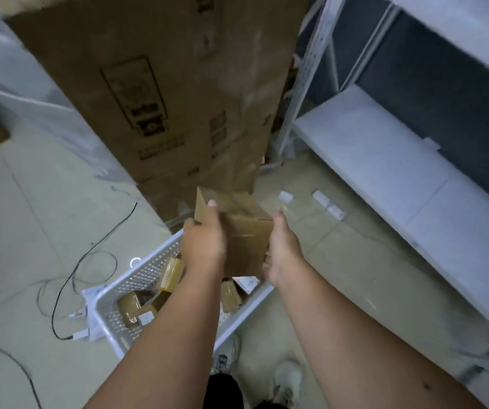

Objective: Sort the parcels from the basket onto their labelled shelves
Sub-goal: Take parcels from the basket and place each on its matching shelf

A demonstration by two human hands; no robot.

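Small cardboard parcel (pixel 243 231) at frame centre, above white basket (pixel 137 278). Left hand (pixel 204 240) and right hand (pixel 281 255) clamp opposite sides, fingers wrapped on box. White shelf (pixel 370 152) lies right of parcel; right hand nearer.

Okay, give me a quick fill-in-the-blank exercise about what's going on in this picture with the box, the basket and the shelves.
1. The small cardboard box is held by ____ hands, the left hand and the right hand.
2. Right below the held box, on the floor, stands a white ____ with more parcels inside.
3. The white shelving unit stands on the person's ____ side.
4. Behind the held box rises a large ____ carton.

Missing words: both; basket; right; cardboard
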